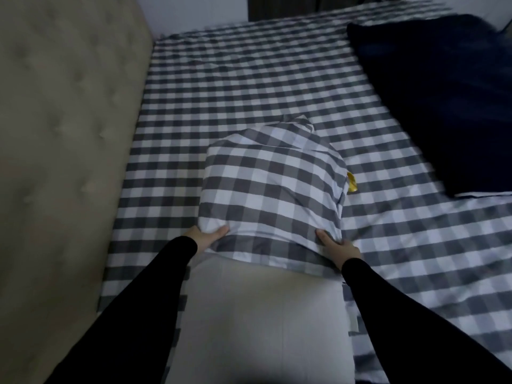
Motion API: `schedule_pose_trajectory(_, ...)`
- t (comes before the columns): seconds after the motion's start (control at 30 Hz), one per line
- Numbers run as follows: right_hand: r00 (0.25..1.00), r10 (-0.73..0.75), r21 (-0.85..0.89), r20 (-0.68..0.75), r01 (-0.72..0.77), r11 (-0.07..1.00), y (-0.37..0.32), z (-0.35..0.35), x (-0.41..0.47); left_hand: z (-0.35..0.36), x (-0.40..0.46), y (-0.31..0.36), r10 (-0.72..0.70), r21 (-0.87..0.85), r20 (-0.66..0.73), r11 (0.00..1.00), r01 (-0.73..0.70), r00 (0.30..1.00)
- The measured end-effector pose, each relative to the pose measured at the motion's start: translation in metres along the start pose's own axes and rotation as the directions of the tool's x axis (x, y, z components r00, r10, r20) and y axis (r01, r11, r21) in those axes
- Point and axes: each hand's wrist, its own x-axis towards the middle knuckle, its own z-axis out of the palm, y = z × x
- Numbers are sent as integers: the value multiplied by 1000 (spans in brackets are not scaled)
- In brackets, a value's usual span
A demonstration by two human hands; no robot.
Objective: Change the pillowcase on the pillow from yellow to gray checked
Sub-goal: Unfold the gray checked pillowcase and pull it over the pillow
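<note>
A bare pale pillow (257,320) lies lengthwise on the bed in front of me. Its far half is inside the gray checked pillowcase (271,187), whose open edge crosses the pillow between my hands. My left hand (209,236) grips the left side of that edge, thumb on top. My right hand (336,249) grips the right side. Both arms wear black sleeves. A small piece of yellow fabric (352,182) peeks out from behind the right side of the covered pillow; the remainder is hidden.
The bed is spread with a gray checked sheet (249,79). A tufted beige headboard (61,134) runs along the left. A dark blue blanket (443,92) lies at the far right of the bed.
</note>
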Motion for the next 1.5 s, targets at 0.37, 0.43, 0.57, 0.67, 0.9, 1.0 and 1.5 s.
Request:
schedule_pose_trajectory(0.37,999,-52,196,-13,54,979,-39,4,40,-13,50,17,46,54,-220,998,-35,974)
schedule_pose_trajectory(0.43,999,-38,222,-15,41,974,-41,6,47,-14,63,24,62,-3,-205,998,-64,977)
schedule_pose_trajectory(0.57,997,49,282,65,-66,957,-47,8,62,-13,80,25,-35,-164,-124,986,14,992)
schedule_pose_trajectory(0.67,996,23,322,81,-48,945,-49,11,65,-10,88,22,-89,-232,-90,970,66,992)
schedule_pose_trajectory(0.9,982,-153,395,-110,185,900,-121,-4,78,-26,98,87,31,-361,-315,920,-150,949)
schedule_pose_trajectory(1.0,966,-200,388,-162,249,887,-173,-24,95,-44,111,127,83,-403,-357,885,-233,930)
schedule_pose_trajectory(1.5,989,-11,156,-150,35,987,-125,7,125,-11,128,87,-43,-406,-150,913,-22,988)
